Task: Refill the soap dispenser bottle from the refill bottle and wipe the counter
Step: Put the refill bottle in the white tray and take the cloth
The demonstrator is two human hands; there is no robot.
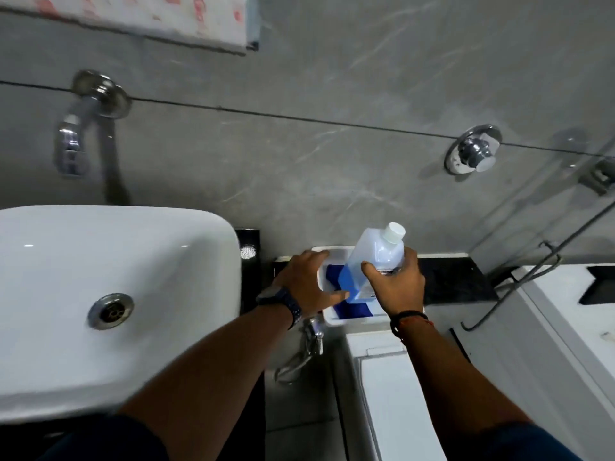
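Both forearms reach forward: right hand (pixel 397 287) grips the refill bottle (pixel 374 261), left hand (pixel 307 282) spread loose over the tray (pixel 329 319).

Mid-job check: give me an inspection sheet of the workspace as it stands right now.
Surface: dark counter ledge against the grey wall, bare to the right of the tray.
Job's things: refill bottle, white cap on, tilted, blue liquid low; white tray holds a blue cloth. No dispenser bottle seen.
Clutter: nothing seen.
Grips: right hand wraps the bottle; left hand open, on the tray's rim, thumb by the bottle's base.
Cables: hose hanging below the tray.
Surroundings: white basin left, wall spout, chrome knob, white cistern below.
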